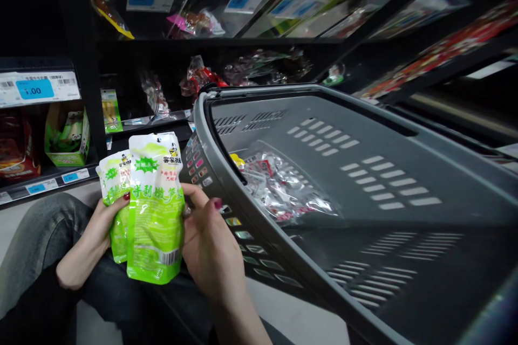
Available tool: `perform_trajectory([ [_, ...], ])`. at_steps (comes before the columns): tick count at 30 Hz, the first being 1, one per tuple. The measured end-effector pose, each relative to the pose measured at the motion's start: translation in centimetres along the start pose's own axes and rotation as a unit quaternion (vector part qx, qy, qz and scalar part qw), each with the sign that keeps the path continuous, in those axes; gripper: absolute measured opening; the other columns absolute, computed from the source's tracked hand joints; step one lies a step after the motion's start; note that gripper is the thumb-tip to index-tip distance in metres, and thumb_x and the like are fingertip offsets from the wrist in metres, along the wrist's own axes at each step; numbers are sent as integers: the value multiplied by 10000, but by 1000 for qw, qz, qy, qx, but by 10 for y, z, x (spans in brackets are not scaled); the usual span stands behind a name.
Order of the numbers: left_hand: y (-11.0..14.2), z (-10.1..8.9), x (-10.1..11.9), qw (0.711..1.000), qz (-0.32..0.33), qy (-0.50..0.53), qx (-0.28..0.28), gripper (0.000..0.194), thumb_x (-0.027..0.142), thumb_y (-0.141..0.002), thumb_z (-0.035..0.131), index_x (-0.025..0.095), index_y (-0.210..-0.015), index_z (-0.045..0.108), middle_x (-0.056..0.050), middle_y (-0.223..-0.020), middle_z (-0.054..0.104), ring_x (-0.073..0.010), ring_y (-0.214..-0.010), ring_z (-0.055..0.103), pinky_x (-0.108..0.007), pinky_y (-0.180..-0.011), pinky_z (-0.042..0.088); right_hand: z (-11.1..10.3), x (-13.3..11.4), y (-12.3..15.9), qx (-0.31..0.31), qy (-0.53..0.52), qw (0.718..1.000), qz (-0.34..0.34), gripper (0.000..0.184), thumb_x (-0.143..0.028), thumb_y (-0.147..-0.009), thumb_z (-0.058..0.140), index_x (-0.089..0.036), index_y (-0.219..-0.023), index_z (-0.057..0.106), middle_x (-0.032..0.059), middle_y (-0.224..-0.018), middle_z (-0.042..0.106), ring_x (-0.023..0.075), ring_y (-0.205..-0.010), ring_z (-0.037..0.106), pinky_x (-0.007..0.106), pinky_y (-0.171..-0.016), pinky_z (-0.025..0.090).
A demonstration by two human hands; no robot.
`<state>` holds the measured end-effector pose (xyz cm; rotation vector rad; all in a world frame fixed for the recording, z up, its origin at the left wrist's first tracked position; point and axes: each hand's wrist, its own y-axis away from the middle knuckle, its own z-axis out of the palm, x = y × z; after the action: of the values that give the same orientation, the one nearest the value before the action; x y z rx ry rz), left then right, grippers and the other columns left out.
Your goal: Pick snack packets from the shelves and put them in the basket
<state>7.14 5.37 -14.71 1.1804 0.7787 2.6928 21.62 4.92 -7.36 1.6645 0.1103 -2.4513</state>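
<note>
Two green-and-white snack pouches with Chinese lettering are held up over my lap. My left hand [91,237] is closed on the rear pouch [117,221], its thumb pressed on the front near the other pouch's edge. The front pouch [156,226] overlaps the rear one and stands upright, its barcode at the lower right. My right hand [214,242] grips this front pouch at its right edge. Its fingers go partly out of sight behind the pouch, and the thumb is raised off its face. Just right of my right hand is a grey shopping basket [283,250].
Clear-wrapped snack packets [279,188] lie inside the basket. Dark shelves with price tags [38,88] and bagged snacks [198,78] rise in front. A green carton [67,137] of small packets sits on the lower left shelf. My bent knee [48,226] is at left.
</note>
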Motion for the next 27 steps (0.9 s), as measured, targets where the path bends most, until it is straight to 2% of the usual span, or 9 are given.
perform_trajectory([
  [3, -1, -1, 1, 999, -23, 31, 25, 270, 181, -592, 742, 138, -850, 677, -49, -730, 730, -213, -633, 675, -311, -636, 549, 1, -11, 8, 21, 117, 992, -45, 232, -441, -828, 516, -259, -969, 545, 34, -901, 654, 193, -788, 623, 278, -619, 491],
  [5, -1, -3, 3, 997, -42, 61, 23, 269, 191, -586, 737, 142, -842, 670, -58, -747, 731, -224, -648, 678, -331, -646, 556, 3, -23, 19, 84, 247, 960, -101, 179, -340, -818, 560, -277, -984, 546, 31, -914, 657, 189, -769, 620, 266, -611, 478],
  [9, 5, -8, 10, 995, -27, 100, -14, 337, 294, -511, 770, 191, -818, 678, -36, -712, 727, -223, -623, 671, -332, -615, 562, 5, -40, 43, 282, 499, 799, -181, 270, -346, -817, 560, -279, -1076, 520, 51, -812, 667, 204, -587, 608, 279, -491, 405],
  [11, 11, -9, 14, 993, -3, 115, -25, 420, 398, -458, 792, 244, -834, 689, -10, -711, 727, -234, -662, 675, -342, -635, 561, 5, -41, 50, 284, 566, 753, -178, 308, -347, -822, 551, -260, -1112, 501, 44, -700, 653, 197, -476, 581, 274, -422, 356],
  [13, 16, -8, 18, 991, 23, 132, -16, 446, 447, -386, 816, 296, -787, 698, 26, -680, 723, -241, -702, 676, -343, -673, 558, 6, -36, 49, 229, 586, 758, -174, 309, -319, -842, 518, -243, -1139, 481, 40, -656, 645, 200, -461, 588, 268, -405, 359],
  [16, 20, -7, 20, 987, 50, 149, 29, 420, 399, -259, 858, 326, -635, 686, 75, -579, 696, -225, -655, 672, -319, -679, 559, 9, -26, 39, 130, 574, 794, -153, 263, -274, -858, 476, -231, -1118, 472, 53, -708, 669, 225, -570, 642, 273, -459, 426],
  [18, 19, -7, 18, 988, 28, 148, 33, 430, 362, -213, 867, 319, -598, 681, 76, -565, 691, -222, -624, 670, -311, -657, 561, 10, -21, 30, 77, 556, 819, -124, 235, -249, -867, 449, -214, -1098, 475, 63, -739, 675, 228, -620, 651, 279, -499, 456],
  [21, 17, -8, 14, 989, -31, 144, -7, 439, 332, -214, 871, 289, -614, 693, 40, -612, 710, -234, -601, 671, -320, -608, 562, 9, -17, 21, 28, 513, 852, -96, 254, -211, -876, 410, -202, -1113, 499, 84, -832, 670, 223, -726, 646, 290, -591, 484],
  [27, 18, -9, 14, 982, -91, 136, -89, 396, 298, -227, 866, 251, -585, 704, -4, -572, 704, -206, -445, 624, -277, -400, 513, 4, -12, 12, 5, 432, 900, -62, 283, -214, -868, 411, -236, -1112, 553, 68, -975, 659, 236, -947, 611, 315, -755, 480],
])
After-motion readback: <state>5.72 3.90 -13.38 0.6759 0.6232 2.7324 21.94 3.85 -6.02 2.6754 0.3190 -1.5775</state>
